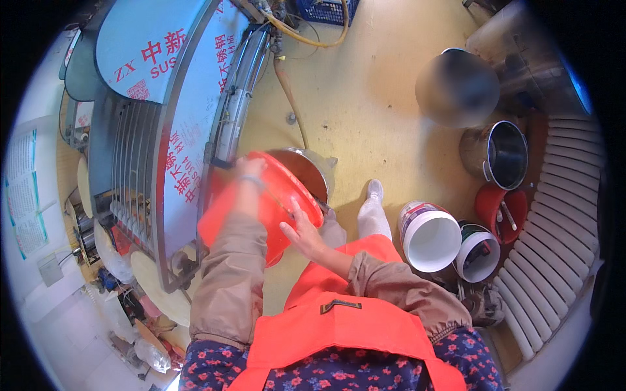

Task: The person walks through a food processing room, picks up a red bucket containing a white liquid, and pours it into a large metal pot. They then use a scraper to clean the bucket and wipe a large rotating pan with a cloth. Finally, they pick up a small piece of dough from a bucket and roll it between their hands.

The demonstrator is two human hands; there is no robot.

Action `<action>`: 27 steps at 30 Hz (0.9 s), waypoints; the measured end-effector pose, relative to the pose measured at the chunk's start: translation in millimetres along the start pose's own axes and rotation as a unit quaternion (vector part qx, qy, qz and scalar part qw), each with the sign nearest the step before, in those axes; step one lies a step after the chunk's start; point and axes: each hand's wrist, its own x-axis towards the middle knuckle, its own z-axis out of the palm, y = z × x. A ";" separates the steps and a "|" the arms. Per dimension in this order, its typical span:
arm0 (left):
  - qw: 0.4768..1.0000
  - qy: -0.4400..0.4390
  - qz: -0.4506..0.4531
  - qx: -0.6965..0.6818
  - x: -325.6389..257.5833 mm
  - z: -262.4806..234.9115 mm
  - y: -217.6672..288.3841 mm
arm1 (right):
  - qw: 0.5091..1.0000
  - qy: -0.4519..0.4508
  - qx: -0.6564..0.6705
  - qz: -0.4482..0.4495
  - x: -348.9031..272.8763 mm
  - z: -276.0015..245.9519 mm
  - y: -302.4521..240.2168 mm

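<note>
A red plastic basin is tipped on its side next to a round metal pot on the floor. The basin's rim hides part of the pot, which has something reddish-brown inside. My left hand grips the far side of the basin and is slightly smeared by motion. My right hand lies against the basin near its rim, thumb and fingers stretched apart. A thin dark line runs between my hands along the basin; I cannot tell what it is.
Left stands a steel frame with film-covered panels. On the right are a white bucket, a smaller white bucket, a red bucket, a steel pot and a white ribbed radiator. A hose reaches the metal pot.
</note>
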 end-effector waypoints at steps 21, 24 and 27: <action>0.783 0.132 0.215 0.568 -119.0 -52.3 22.4 | 0.976 0.065 0.176 0.108 -18.7 -247.0 -18.8; 0.779 0.127 0.173 0.589 -120.8 -38.5 33.7 | 0.969 0.112 0.180 0.123 -22.8 -303.0 -21.0; 0.792 0.109 0.139 0.584 -125.3 -27.8 45.1 | 0.969 0.164 0.164 0.087 -17.0 -343.9 -23.1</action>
